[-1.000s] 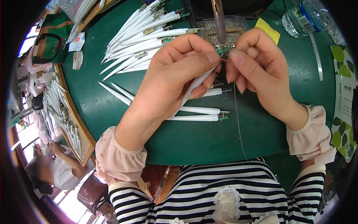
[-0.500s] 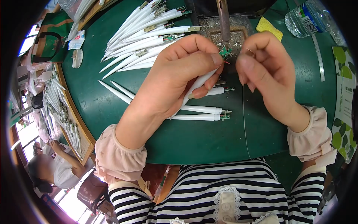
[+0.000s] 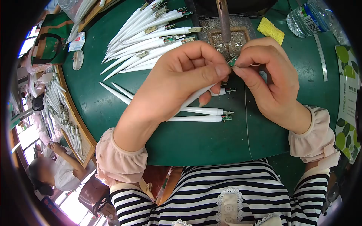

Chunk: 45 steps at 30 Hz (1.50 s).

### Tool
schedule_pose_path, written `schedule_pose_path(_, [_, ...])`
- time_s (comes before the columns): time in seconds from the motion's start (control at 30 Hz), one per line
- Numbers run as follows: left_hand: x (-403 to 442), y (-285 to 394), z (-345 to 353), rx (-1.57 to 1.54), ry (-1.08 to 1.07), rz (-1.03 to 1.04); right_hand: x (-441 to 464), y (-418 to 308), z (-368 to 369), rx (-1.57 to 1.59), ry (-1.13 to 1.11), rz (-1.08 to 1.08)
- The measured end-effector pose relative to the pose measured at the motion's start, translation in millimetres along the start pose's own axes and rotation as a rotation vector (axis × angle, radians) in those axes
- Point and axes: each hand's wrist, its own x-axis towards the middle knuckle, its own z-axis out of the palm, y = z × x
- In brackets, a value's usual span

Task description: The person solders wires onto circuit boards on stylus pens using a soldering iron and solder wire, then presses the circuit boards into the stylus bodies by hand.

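Tube (image 3: pixel 193 98) held at centre

At upper left I saw a pile (image 3: pixel 145 39) of white tubes. At centre, my left hand (image 3: pixel 171 81) pinched the tube near its board (image 3: pixel 232 61). Right of centre, my right hand's (image 3: pixel 269 77) thumb and forefinger closed in at the board, their grip unclear.

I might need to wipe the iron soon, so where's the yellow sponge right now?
In the head view, the yellow sponge lies toward the upper right, just left of the clear plastic bottle.
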Motion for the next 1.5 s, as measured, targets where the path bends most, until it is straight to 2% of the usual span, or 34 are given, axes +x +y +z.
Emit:
schedule_pose_path(0.13, [-3,6,1,0.263,0.024,0.054,0,2,-1,-0.056,-0.029,0.006])
schedule_pose_path(0.2, [-3,7,2,0.297,0.046,0.040,0,4,-1,-0.074,-0.045,-0.017])
schedule_pose_path(0.4, [-3,7,3,0.225,0.102,0.033,13,10,-9,0.731,-0.116,0.554])
schedule_pose_path(0.5, [-2,7,3,0.201,0.129,0.025,19,18,-22,0.790,-0.314,0.721])
schedule_pose_path(0.53, [-1,7,3,0.196,0.134,0.020,20,14,-22,0.720,-0.330,0.742])
schedule_pose_path(0.63, [0,3,3,0.129,0.145,0.061,23,1,-26,0.606,-0.300,0.760])
schedule_pose_path(0.67, [0,4,4,0.131,0.145,0.068,19,-2,-20,0.617,-0.220,0.642])
schedule_pose_path(0.77, [-1,4,5,0.139,0.150,0.092,11,-11,-8,0.649,-0.089,0.536])
schedule_pose_path(0.9, [-2,5,7,0.180,0.152,0.118,6,-6,-4,0.474,-0.042,0.429])
schedule_pose_path(1.5, [-4,7,7,0.214,0.126,0.150,2,-1,1,0.530,0.054,0.318])
